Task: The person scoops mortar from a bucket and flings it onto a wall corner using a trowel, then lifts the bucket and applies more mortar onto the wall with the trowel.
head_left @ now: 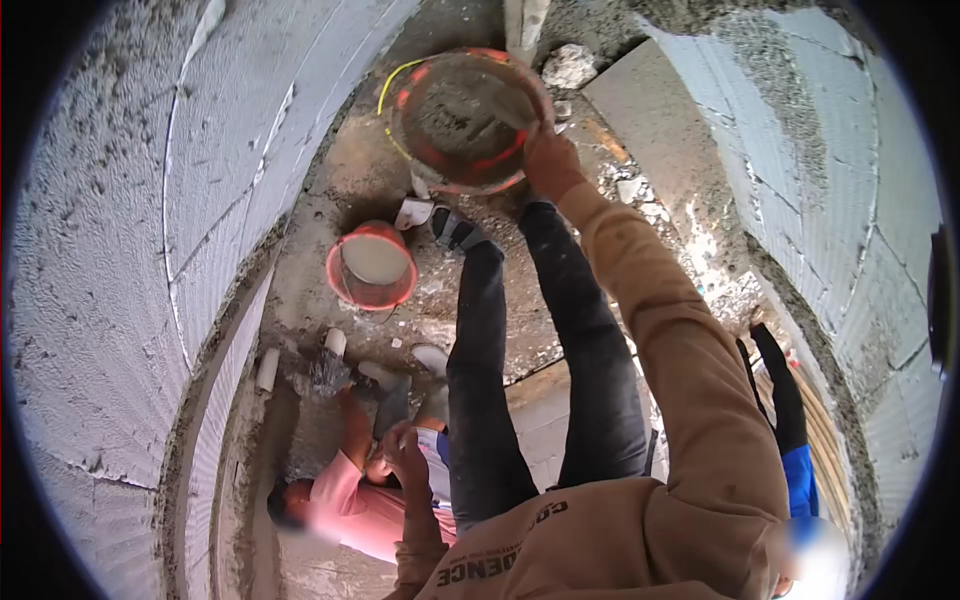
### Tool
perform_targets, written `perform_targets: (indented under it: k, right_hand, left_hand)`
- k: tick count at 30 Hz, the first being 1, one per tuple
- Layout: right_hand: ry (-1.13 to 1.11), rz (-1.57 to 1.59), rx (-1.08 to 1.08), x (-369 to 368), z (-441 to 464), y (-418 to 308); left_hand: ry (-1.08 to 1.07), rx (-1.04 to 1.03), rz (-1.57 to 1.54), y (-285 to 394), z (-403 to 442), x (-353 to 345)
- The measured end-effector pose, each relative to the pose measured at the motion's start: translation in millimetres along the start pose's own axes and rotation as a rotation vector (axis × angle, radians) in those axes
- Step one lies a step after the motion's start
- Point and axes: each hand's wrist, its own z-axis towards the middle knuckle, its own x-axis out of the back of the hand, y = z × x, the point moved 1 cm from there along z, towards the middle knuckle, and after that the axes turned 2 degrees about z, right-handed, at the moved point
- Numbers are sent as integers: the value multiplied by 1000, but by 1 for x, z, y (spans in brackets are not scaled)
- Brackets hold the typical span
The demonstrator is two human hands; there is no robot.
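Note:
My right hand point(552, 160) is closed at the right rim of a large reddish tub point(470, 185) of wet grey mortar point(450, 110). It grips a trowel, whose mortar-smeared blade point(514, 106) lies over the mix; the handle is hidden in my fist. My left hand point(405, 452) hangs low by my left leg with its fingers curled. A grey flat shape point(393, 405) shows just beyond those fingers, and I cannot make out whether they hold it. Near my foot stands a smaller red bucket point(345, 290) holding pale liquid point(375, 260).
A co-worker in a pink top point(350, 505) crouches at lower left, close to my left hand. Another person with a blue sleeve point(798, 480) is at lower right. White pipe stubs point(335, 342) rise from the floor. Rubble point(570, 66) and a board point(650, 120) lie beside the tub. Block walls flank both sides.

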Motion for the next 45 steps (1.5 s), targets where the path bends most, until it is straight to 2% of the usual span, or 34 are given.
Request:
perform_targets:
  k: [2,4,5,6,9,12,15,17,18,22,25,26,29,30,32,33,35,37,40,41,43,45]
  right_hand:
    - [155,-75,-93,-42,39,-19]
    - [77,-36,1,-76,58,-41]
    - [43,-22,48,-88,63,-50]
    - [-92,249,-46,-89,66,-57]
    - [-187,474,60,-69,36,-46]
    - [-156,495,19,-29,-10,-25]
    - [-29,433,33,26,-30,-19]
    - [125,485,146,66,-39,-18]
    - [158,481,169,96,-46,-23]
    - [201,451,278,225,-83,-35]
    - [54,478,430,306,-112,-37]
    - [-63,541,430,334,-121,-36]
    - [-176,804,673,338,-119,-10]
    - [-664,919,537,362,-109,0]
    - [-962,1072,312,330,-82,42]
    - [-1130,1158,125,323,-64,66]
    - [-943,1212,-138,269,-16,136]
    - [-367,1323,-424,227,11,191]
    - [-166,1098,-311,225,-28,212]
    - [-56,977,-175,217,-48,196]
    - [-126,853,-90,214,-76,150]
    - [-117,701,23,196,-93,105]
  left_hand:
    - [34,63,-88,-23,2,1]
    - [13,154,-123,-56,1,6]
    - [13,126,-113,-72,1,5]
    - [12,99,-106,-81,-1,2]
    - [-16,92,-76,-87,-12,2]
    - [-18,88,-44,-68,-15,-1]
    - [-14,36,-61,-48,-19,4]
    - [-5,-39,-109,-29,-15,11]
    - [-8,-54,-174,-17,-14,16]
    - [18,-252,-5,-14,3,30]
    - [9,-168,17,-6,13,42]
    - [38,-217,2,5,11,45]
    - [93,-309,-13,27,15,47]
    - [87,-299,1,21,21,44]
    - [75,-264,46,13,23,37]
    - [72,-246,69,15,23,34]
    - [65,-217,67,19,26,15]
    - [47,-197,53,15,23,8]
    - [-15,-149,28,6,15,-6]
    - [-34,-165,62,-10,9,-6]
    - [-45,-216,97,-33,16,-25]
    - [-74,-153,41,-31,16,-24]
